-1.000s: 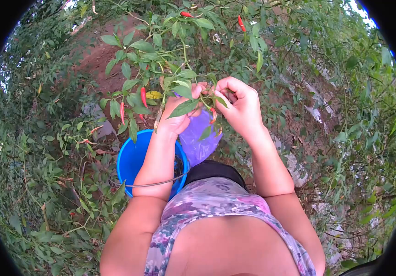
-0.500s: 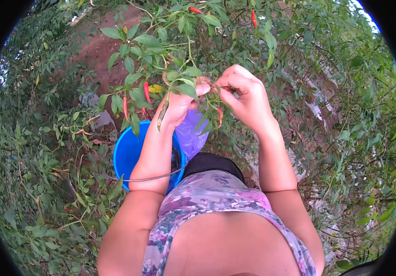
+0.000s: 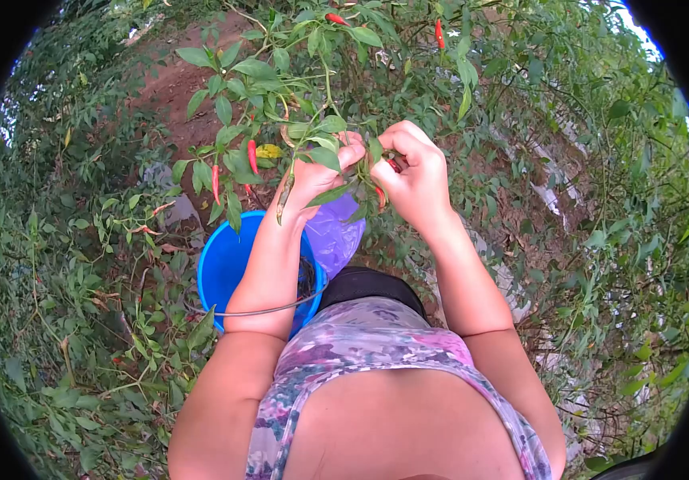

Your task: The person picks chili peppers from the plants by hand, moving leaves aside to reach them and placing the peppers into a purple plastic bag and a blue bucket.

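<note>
Lower now, my right hand (image 3: 415,180) pinches a red chili (image 3: 393,165); my left hand (image 3: 318,178) grips the leafy twig (image 3: 322,128), leaves hiding both, blue bucket (image 3: 228,268) below.

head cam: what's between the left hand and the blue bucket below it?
In the head view, the purple plastic bag hangs between the left hand and the blue bucket, beside the forearm.

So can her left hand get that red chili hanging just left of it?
Probably yes. The red chili hangs in the open just beside the left hand, with only soft leaves between. But that hand is gripping a twig and seems to hold the purple bag.
</note>
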